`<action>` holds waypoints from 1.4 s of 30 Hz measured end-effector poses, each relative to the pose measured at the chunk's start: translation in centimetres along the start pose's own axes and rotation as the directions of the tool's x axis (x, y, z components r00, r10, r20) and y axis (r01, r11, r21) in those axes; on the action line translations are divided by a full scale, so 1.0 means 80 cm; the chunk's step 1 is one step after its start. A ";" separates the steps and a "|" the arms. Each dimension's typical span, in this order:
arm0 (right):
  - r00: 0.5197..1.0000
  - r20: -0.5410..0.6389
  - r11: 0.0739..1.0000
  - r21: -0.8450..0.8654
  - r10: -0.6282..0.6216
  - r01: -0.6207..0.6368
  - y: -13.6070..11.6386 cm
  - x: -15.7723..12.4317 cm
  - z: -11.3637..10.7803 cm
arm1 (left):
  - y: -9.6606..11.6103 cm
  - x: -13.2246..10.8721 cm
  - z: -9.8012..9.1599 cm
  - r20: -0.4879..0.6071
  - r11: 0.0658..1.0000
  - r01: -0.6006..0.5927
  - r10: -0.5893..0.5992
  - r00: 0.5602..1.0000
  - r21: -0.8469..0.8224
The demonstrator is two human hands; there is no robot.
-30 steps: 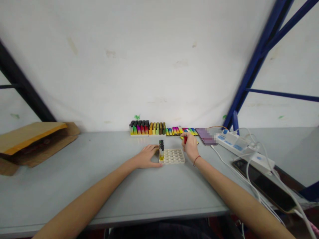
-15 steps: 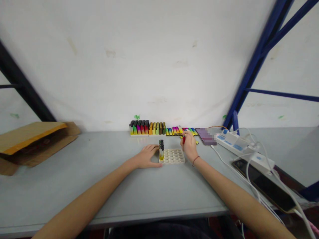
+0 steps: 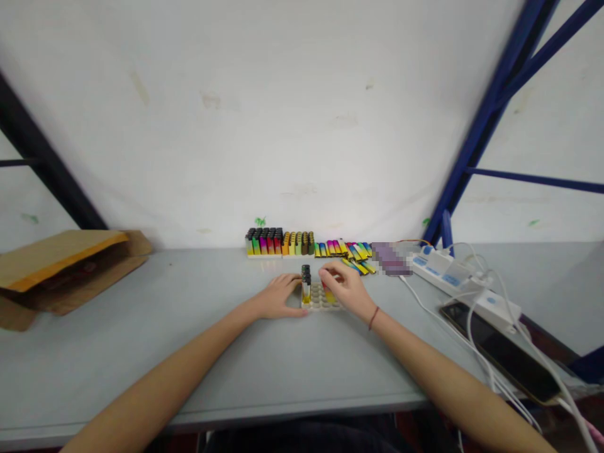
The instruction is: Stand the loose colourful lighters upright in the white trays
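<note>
My right hand [image 3: 346, 288] is closed in a pinch around a red-and-yellow lighter [image 3: 328, 294], held upright over the white holed tray [image 3: 321, 307]. Whether the lighter's lower end sits in a hole cannot be made out. My left hand [image 3: 278, 296] grips the tray's left end, thumb along the front corner and fingers toward the back. A row of lighters with black tops [image 3: 306, 286] stands upright in the tray's leftmost holes. Loose lighters [image 3: 361, 267] in yellow, blue and other colours lie behind my right hand.
By the wall stand a tray of black-topped lighters [image 3: 264, 243] and a tray of yellow-and-brown lighters [image 3: 298, 243]. To the right are a pixelated phone [image 3: 391, 259], a power strip [image 3: 465, 286], white cables and a dark phone [image 3: 503, 352]. An opened cardboard box [image 3: 70, 267] lies left.
My right hand has moved left and toward me, from the loose lighters to the tray, carrying the red-and-yellow lighter. My left hand has stayed in place.
</note>
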State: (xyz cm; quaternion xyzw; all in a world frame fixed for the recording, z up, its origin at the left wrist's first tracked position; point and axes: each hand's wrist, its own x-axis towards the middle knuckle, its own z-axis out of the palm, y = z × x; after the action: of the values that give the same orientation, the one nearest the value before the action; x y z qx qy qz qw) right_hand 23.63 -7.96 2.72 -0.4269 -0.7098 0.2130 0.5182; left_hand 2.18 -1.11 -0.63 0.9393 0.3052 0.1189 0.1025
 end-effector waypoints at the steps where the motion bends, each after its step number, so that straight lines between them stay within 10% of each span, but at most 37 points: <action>1: 0.999 0.033 0.999 0.003 -0.033 0.033 -0.005 -0.001 0.001 | -0.001 0.000 0.001 -0.001 1.000 0.000 0.000 1.000 0.001; 18: 0.978 0.175 0.931 -0.322 -0.117 0.169 0.006 -0.001 0.003 | 0.000 0.000 0.001 0.009 1.000 0.005 -0.005 1.000 0.009; 27: 0.962 -0.044 0.408 -0.900 0.269 -0.155 0.069 0.021 -0.040 | 0.000 0.001 -0.001 0.020 1.000 0.018 -0.018 1.000 0.014; 42: 0.944 0.007 0.633 -0.743 0.331 -0.216 0.086 0.027 -0.035 | 0.000 0.000 -0.001 0.012 1.000 0.016 -0.016 1.000 0.010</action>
State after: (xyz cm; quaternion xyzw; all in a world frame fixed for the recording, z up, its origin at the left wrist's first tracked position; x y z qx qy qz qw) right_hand 28.59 -2.84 -0.15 -0.6847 -0.6969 0.0168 0.2128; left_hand 2.18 -1.08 -0.56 0.9380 0.3127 0.1109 0.1008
